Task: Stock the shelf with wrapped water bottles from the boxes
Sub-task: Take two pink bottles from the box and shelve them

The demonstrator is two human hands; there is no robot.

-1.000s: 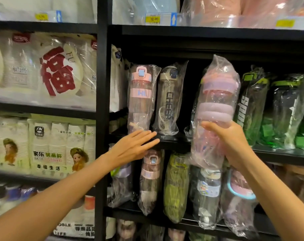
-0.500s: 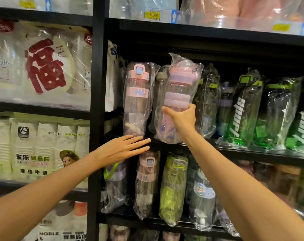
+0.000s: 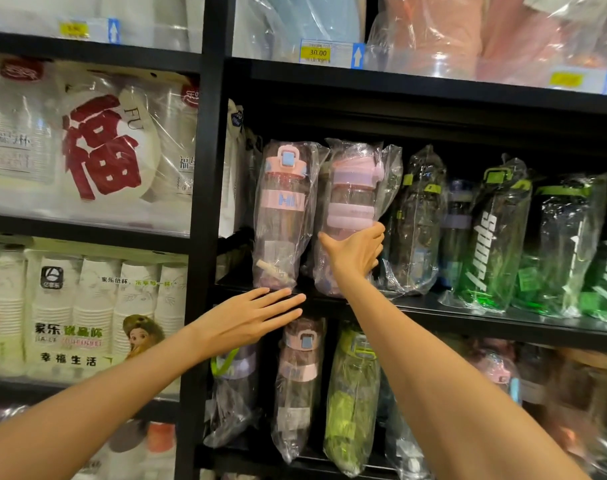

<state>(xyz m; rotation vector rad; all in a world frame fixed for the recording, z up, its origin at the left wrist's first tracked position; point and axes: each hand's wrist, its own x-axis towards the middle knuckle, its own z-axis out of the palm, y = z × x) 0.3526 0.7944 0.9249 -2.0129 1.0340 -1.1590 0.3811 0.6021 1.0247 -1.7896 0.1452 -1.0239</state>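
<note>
pink bottle point(image 3: 351, 216) | right hand point(image 3: 355, 252) grips one | left hand point(image 3: 250, 318) flat

Black metal shop shelving point(image 3: 205, 209) in dim indoor light, with yellow price tags point(image 3: 318, 53) clipped along the upper ledge, sleeves of paper cups point(image 3: 97, 306) stacked at left and plastic-wrapped pink goods point(image 3: 468, 32) overhead.

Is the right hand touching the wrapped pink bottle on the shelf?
Touching. In the head view the right hand wraps around the wrapped pink bottle.
</note>
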